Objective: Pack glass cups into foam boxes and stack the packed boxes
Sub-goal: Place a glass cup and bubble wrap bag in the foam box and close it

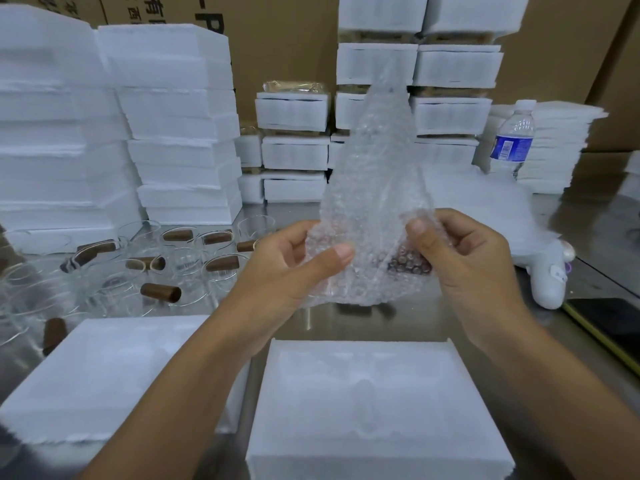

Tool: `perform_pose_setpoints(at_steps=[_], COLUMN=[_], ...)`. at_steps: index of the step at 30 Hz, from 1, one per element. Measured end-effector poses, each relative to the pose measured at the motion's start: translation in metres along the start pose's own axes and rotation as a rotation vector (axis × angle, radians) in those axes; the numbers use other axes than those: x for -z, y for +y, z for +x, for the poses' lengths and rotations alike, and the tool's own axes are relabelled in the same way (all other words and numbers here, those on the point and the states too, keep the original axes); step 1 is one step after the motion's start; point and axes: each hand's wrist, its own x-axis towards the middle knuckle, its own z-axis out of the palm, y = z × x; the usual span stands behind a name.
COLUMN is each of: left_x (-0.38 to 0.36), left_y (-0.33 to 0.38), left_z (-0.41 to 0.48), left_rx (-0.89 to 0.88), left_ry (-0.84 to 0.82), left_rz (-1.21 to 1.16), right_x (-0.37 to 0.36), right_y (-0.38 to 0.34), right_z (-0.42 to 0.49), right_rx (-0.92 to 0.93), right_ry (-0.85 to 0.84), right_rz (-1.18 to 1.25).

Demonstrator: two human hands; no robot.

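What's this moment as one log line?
left hand: grips bubble wrap | right hand: pinches bubble wrap | foam box: below hands

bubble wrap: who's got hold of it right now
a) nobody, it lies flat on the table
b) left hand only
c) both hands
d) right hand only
c: the left hand and the right hand each pinch the lower end of the bubble wrap, which is held up above the foam box.
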Motion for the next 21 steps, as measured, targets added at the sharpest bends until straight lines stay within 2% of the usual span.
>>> perform_pose_setpoints(at_steps=[3, 7, 11, 15, 21], left_x=[-0.002, -0.006, -0.009, -0.009, -0.014], left_y=[-0.002, -0.003, -0.001, -0.005, -0.001], left_z=[0.0, -0.001, -0.003, -0.002, -0.005], left_rx=[-0.006, -0.032, -0.084, -0.111, -0.182], left_ry=[-0.038, -0.111, -0.153, -0.078, -0.099], left_rz=[0.07, 0.118, 0.159, 0.216, 0.308], right_x=[-0.002, -0.005, -0.008, -0.005, -0.008], right_y=[0.001, 0.005, 0.006, 0.006, 0.003], right_z=[-0.001, -0.006, -0.008, -0.009, -0.01], right_rx=[0.01, 0.13, 0.138, 0.116, 0.087], right_ry=[0.041, 0.032, -0.098, -0.276, -0.287], right_rz=[0.036, -0.176, -0.254, -0.264, -0.281])
